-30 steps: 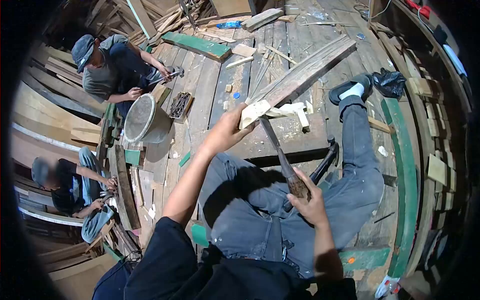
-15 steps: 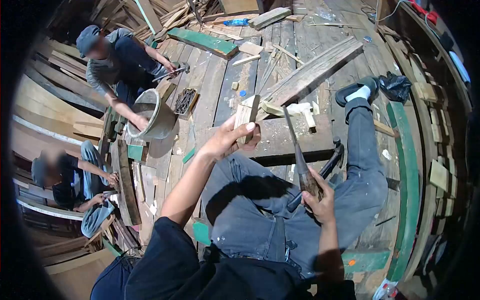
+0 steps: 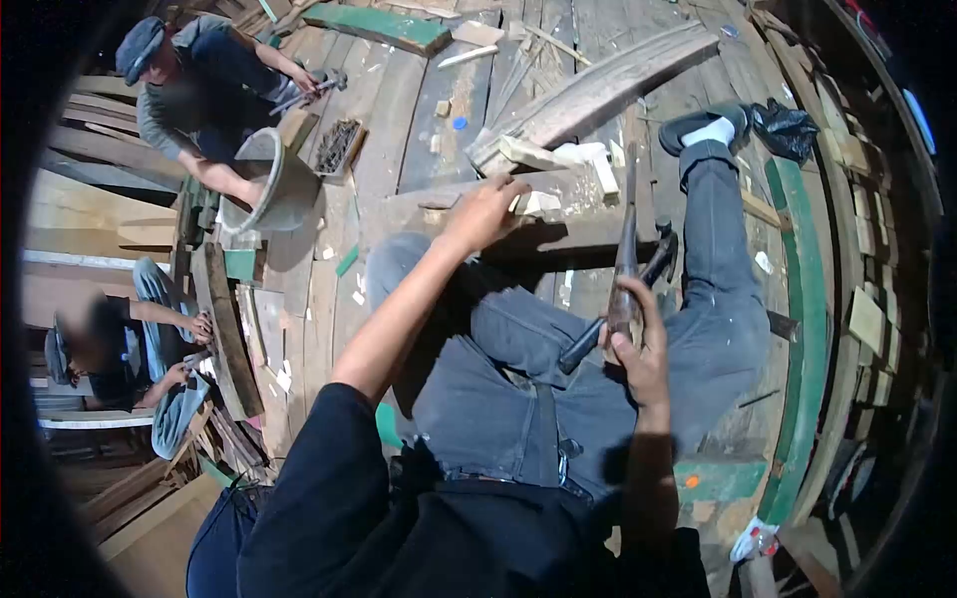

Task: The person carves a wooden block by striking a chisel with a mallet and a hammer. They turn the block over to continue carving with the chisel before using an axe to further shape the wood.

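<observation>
My left hand (image 3: 486, 213) is low over the thick wooden beam (image 3: 598, 211) in front of my lap, back of the hand up and fingers curled. It closes around a small wooden block (image 3: 515, 203), mostly hidden; only a pale edge shows by the fingertips. In my right hand (image 3: 640, 337) is a chisel (image 3: 628, 224), gripped by its wooden handle with the blade pointing up and away from me. A hammer (image 3: 580, 347) rests against my thigh beside the right hand, its dark head toward the beam. Pale chips (image 3: 540, 202) lie on the beam.
A long weathered timber (image 3: 608, 95) lies beyond the beam. Left are a bucket (image 3: 264, 184), a box of nails (image 3: 339, 148) and two people (image 3: 189, 110) seated at work. A green timber (image 3: 797, 339) runs along my right; a black plastic bag (image 3: 785, 130) sits near my foot.
My left hand has lowered the wooden block from mid-air to the beam. The chisel has turned more upright in my right hand. The view has tilted downward.
</observation>
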`<act>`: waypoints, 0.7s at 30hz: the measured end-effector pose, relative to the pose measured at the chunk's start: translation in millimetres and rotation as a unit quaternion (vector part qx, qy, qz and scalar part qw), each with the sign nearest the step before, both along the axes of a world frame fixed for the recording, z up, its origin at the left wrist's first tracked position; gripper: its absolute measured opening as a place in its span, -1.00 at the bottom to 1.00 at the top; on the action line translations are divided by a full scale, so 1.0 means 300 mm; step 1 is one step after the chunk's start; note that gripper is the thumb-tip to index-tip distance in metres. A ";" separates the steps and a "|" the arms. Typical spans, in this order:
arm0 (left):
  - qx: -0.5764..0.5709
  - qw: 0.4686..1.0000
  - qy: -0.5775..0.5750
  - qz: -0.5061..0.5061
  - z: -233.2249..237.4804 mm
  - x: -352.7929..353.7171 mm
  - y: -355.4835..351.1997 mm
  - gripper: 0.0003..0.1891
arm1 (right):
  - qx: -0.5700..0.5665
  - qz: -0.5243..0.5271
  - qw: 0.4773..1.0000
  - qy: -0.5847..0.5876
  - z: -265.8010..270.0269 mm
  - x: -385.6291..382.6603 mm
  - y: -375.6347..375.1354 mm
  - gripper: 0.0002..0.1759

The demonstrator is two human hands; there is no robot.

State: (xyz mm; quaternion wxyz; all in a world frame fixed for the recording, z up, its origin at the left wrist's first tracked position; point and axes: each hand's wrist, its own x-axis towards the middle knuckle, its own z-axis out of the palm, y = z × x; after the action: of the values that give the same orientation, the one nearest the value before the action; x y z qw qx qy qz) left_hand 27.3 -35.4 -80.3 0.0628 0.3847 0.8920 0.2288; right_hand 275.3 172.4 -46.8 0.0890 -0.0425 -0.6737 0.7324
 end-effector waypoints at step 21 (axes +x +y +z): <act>0.055 0.997 -0.055 -0.005 -0.186 -0.114 -0.029 -0.59 | -0.139 -0.126 0.967 0.170 0.142 -0.541 0.080 -0.70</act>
State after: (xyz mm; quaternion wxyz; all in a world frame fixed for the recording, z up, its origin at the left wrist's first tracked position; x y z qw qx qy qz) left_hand -6.9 -44.1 -136.1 0.0915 0.3787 0.8713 0.2985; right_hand 113.0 196.4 -4.2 0.2874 -0.0140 -0.5294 0.7981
